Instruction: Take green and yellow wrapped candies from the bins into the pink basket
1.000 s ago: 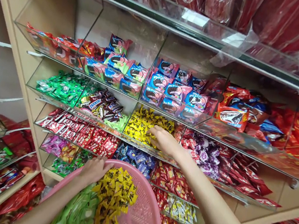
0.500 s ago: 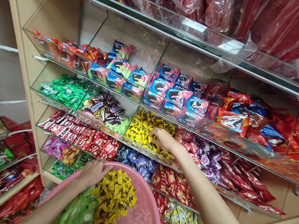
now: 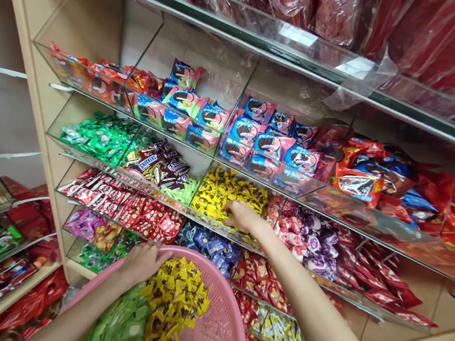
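Observation:
My left hand is closed over the far left rim of a pink plastic basket. Inside the basket lie a heap of yellow-wrapped candies and, to their left, green-wrapped sweets. My right hand reaches into a clear shelf bin and is curled into its pile of yellow candies. Its fingertips are partly hidden among the wrappers, and how many candies it grips does not show.
Left of the yellow bin are Snickers bars and green candies; purple candies lie to its right. Blue cookie packs fill the shelf above. A glass shelf edge runs overhead, and a wooden side panel stands left.
My right hand has shifted slightly left and down within the yellow candies, its fingers sunk lower toward the front of the bin. My left hand and the basket stay where they were.

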A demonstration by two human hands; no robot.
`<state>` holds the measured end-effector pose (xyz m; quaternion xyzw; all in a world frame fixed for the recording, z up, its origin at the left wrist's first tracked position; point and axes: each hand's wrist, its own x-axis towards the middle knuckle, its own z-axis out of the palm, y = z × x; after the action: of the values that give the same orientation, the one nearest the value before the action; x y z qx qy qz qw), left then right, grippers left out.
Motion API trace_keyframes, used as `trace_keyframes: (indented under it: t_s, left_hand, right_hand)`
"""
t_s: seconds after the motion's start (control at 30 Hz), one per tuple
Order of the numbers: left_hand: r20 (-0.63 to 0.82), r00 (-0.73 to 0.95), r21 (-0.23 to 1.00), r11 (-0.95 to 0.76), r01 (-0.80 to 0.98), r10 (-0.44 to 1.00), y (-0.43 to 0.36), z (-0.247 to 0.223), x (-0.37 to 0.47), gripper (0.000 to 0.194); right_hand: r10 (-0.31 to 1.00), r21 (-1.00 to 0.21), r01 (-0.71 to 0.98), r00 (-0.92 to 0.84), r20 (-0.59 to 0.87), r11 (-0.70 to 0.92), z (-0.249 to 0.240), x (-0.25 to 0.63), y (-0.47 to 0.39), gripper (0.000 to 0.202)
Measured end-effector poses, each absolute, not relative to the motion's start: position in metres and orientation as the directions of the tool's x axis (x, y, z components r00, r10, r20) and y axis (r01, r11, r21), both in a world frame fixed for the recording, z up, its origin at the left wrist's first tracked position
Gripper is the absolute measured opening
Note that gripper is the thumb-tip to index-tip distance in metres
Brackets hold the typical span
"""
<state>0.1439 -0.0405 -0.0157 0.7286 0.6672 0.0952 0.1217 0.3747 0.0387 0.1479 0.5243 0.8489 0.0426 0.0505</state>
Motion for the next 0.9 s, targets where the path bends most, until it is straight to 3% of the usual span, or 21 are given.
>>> trace_keyframes:
  t_s: [0.13,0.23,0.53,0.63,0.73,0.9]
  left_hand:
    - [-0.015,0.092,0.301,-0.083,0.95,0.996,-0.039,-0.017,0.144,0.064]
    - [-0.016,0.092,0.305,-0.083,0.949,0.996,-0.04,-0.018,0.144,0.063]
    - [-0.037,0.082,0.301,-0.067,0.951,0.996,-0.044,-0.014,0.146,0.063]
    - [-0.037,0.083,0.299,-0.068,0.952,0.996,-0.045,-0.013,0.146,0.064]
    - [-0.04,0.081,0.301,-0.065,0.952,0.996,-0.046,-0.012,0.146,0.063]
    - [-0.015,0.085,0.296,-0.076,0.952,0.996,-0.047,-0.013,0.145,0.064]
  right_hand:
    - [0.892,0.216,0.868,-0.452,-0.028,0.446,0.149,0.366,0.032,0.029]
    - [0.871,0.209,0.855,-0.49,0.027,0.475,0.146,0.368,0.032,0.026]
    - [0.817,-0.239,0.781,-0.557,0.151,0.577,0.156,0.39,0.048,0.027]
    - [0.781,-0.37,0.705,-0.615,0.107,0.605,0.157,0.387,0.046,0.03]
    - [0.746,-0.423,0.676,-0.666,-0.002,0.603,0.152,0.382,0.044,0.033]
    - [0.725,-0.382,0.693,-0.684,-0.079,0.612,0.145,0.38,0.05,0.039]
